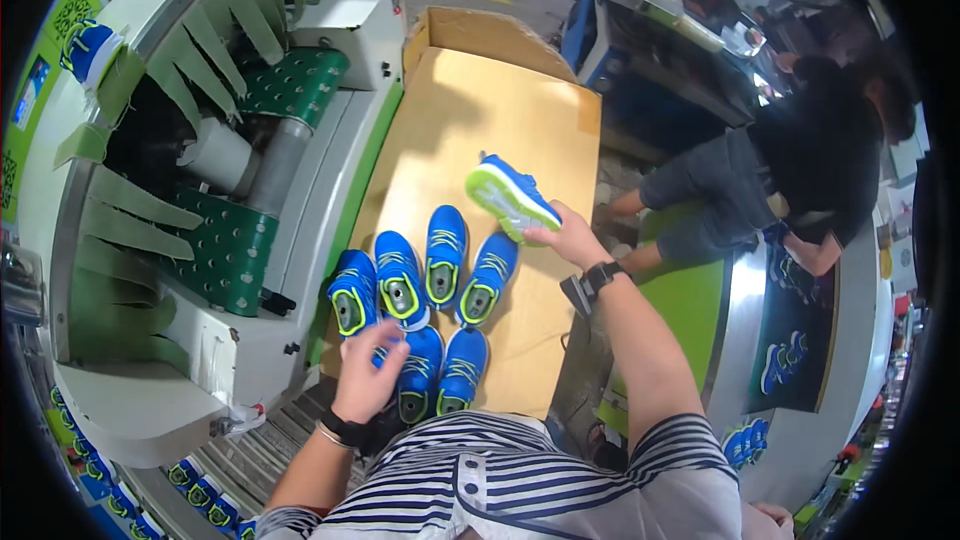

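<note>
My right hand (pixel 563 235) grips a blue sneaker (pixel 533 183), raised above the tan board (pixel 530 320) and tilted so its lime and grey sole shows. My left hand (pixel 368 372) hovers low over the near left shoes, slightly blurred, fingers loosely curled with a gap between thumb and fingers; blue shows through that gap. Several matching blue sneakers with lime collars and laces stand on the board in two rows. Among them are a far one (pixel 445 255), a right one (pixel 488 278) and a near one (pixel 462 370). The left hand partly hides the shoes beneath it.
To the left stands a white machine with a green perforated belt (pixel 225 250) and hanging strips (pixel 140 220); one sneaker (pixel 95 52) rests on it. A co-worker (pixel 760 160) bends at the right beside another machine holding shoes (pixel 783 362). More sneakers (pixel 205 495) line the lower left.
</note>
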Action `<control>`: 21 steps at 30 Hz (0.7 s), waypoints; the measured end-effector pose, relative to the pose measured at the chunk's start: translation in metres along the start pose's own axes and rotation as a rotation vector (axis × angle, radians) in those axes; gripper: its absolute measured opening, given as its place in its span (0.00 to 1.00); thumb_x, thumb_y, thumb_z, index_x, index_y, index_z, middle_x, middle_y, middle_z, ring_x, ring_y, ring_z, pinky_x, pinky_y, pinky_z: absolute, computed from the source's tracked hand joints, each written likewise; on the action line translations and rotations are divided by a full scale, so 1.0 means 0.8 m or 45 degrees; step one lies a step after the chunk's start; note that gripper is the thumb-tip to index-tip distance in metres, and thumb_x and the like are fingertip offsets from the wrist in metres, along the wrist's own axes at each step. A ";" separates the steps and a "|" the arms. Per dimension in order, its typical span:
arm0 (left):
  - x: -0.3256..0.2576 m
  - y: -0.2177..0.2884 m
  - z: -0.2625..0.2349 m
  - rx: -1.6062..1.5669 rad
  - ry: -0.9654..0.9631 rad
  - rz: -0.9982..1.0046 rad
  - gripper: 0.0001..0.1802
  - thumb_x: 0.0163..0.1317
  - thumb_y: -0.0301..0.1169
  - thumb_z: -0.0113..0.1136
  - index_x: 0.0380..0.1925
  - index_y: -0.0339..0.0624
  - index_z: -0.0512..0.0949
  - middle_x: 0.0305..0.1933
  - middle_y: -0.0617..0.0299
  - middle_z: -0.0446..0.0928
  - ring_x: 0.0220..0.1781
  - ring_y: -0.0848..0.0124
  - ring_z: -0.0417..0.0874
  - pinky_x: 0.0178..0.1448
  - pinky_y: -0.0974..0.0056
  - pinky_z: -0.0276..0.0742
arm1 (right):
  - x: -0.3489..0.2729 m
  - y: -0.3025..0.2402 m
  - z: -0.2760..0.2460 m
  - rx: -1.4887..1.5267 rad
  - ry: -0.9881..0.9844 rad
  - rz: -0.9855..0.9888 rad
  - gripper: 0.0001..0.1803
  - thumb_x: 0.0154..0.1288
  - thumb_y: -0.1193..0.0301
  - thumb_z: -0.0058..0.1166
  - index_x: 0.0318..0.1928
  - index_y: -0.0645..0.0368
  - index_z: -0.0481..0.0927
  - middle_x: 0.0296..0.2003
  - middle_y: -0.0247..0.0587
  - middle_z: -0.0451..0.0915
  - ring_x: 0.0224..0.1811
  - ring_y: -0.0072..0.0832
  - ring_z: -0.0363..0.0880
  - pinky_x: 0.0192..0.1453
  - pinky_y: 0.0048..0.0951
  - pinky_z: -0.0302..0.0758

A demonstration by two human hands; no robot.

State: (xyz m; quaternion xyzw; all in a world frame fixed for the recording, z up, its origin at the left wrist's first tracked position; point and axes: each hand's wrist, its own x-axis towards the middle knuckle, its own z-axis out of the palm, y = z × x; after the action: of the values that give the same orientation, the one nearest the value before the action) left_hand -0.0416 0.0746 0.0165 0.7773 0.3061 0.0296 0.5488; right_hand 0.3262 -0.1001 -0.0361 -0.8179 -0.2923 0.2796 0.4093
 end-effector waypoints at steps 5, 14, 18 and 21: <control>0.050 0.073 -0.029 -1.345 -0.083 0.137 0.43 0.72 0.49 0.59 0.78 0.44 0.52 0.74 0.49 0.65 0.65 0.68 0.75 0.68 0.63 0.70 | -0.064 -0.109 0.004 -0.162 -0.189 -0.698 0.28 0.52 0.69 0.75 0.53 0.59 0.79 0.46 0.43 0.81 0.52 0.39 0.80 0.59 0.34 0.75; 0.000 0.169 -0.085 -1.215 0.343 0.258 0.37 0.57 0.26 0.58 0.70 0.36 0.66 0.68 0.53 0.69 0.66 0.63 0.75 0.71 0.62 0.68 | -0.102 -0.053 0.163 -0.203 0.326 -0.095 0.61 0.56 0.52 0.73 0.78 0.61 0.45 0.72 0.70 0.53 0.76 0.60 0.53 0.79 0.51 0.55; 0.021 0.150 -0.097 -0.486 1.186 0.789 0.40 0.61 0.17 0.57 0.75 0.38 0.56 0.69 0.52 0.64 0.69 0.61 0.68 0.74 0.58 0.62 | -0.122 0.012 0.219 -0.105 0.310 0.082 0.69 0.50 0.51 0.77 0.77 0.67 0.40 0.68 0.72 0.61 0.71 0.62 0.61 0.75 0.51 0.61; 0.076 0.113 -0.122 0.434 1.799 0.503 0.37 0.66 0.24 0.57 0.74 0.39 0.58 0.74 0.46 0.55 0.74 0.53 0.61 0.77 0.52 0.57 | -0.119 0.029 0.226 -0.224 0.417 -0.051 0.66 0.49 0.55 0.77 0.76 0.70 0.45 0.65 0.71 0.66 0.67 0.60 0.67 0.72 0.48 0.66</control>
State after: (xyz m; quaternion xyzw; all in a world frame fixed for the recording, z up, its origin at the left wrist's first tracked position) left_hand 0.0109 0.1680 0.1162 0.6879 0.4408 0.5713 0.0782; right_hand 0.1423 -0.0872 -0.1263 -0.8792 -0.2612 0.1079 0.3837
